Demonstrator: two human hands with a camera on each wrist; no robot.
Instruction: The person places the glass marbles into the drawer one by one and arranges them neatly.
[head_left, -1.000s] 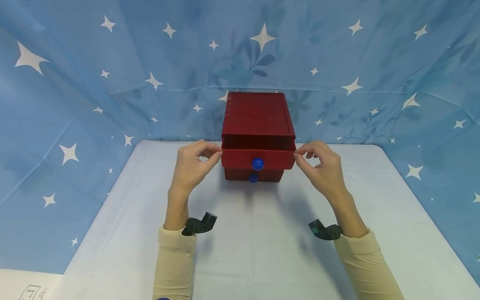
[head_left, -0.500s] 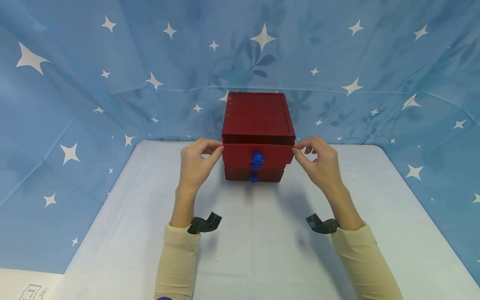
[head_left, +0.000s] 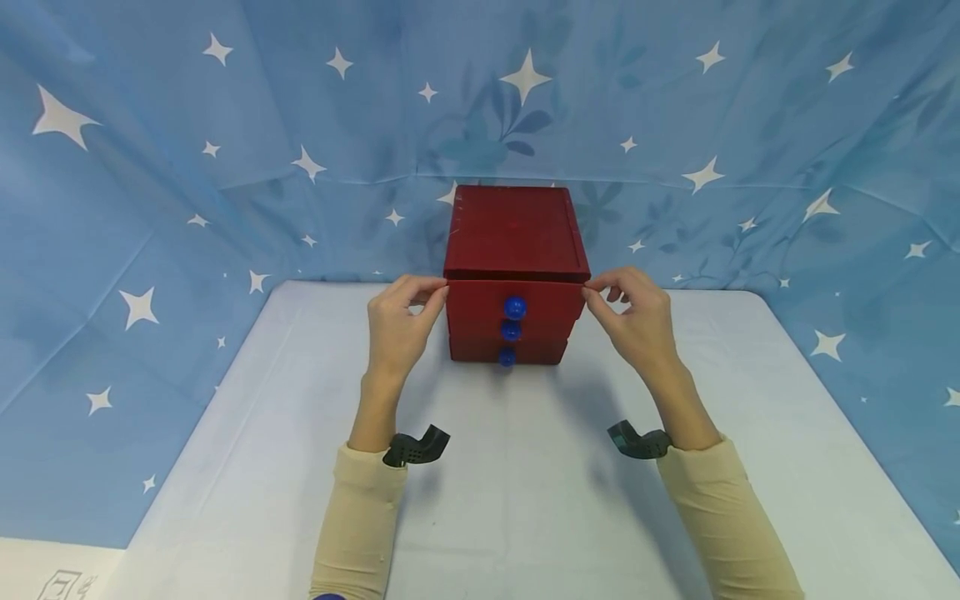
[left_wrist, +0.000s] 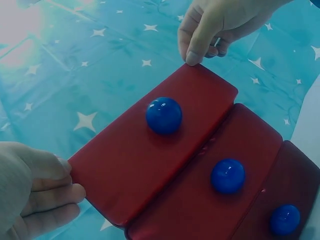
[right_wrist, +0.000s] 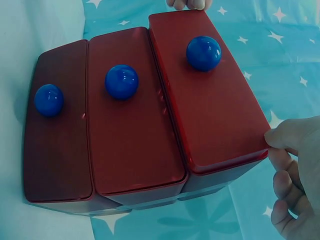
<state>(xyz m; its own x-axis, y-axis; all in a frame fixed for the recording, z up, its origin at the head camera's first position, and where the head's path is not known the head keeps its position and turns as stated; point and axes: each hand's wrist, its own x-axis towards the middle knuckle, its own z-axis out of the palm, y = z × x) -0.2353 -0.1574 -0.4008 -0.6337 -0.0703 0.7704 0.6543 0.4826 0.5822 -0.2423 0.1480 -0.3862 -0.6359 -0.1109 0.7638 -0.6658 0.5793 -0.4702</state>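
A red box of three stacked drawers (head_left: pixel 516 229) stands at the far side of the table, each drawer with a round blue knob. Its top drawer (head_left: pixel 480 302) sticks out slightly, with a narrow dark gap under the box's top. My left hand (head_left: pixel 399 323) pinches the upper left corner of that drawer's front between thumb and forefinger. At the opposite upper corner, my right hand (head_left: pixel 637 317) pinches the edge in the same way. The middle drawer (right_wrist: pixel 135 140) and the bottom drawer (right_wrist: pixel 60 155) sit pushed in below, seen most plainly in the right wrist view.
A white cloth covers the table (head_left: pixel 502 500). Directly behind the box hangs a blue curtain (head_left: pixel 360 108) with white stars. Each wrist carries a black camera mount (head_left: pixel 420 446). Part of a printed white surface (head_left: pixel 52 571) shows at the lower left.
The top drawer has slid back into the box, from well pulled out to nearly in. Both hands have moved away from me with it, uncovering the middle drawer's knob in the head view.
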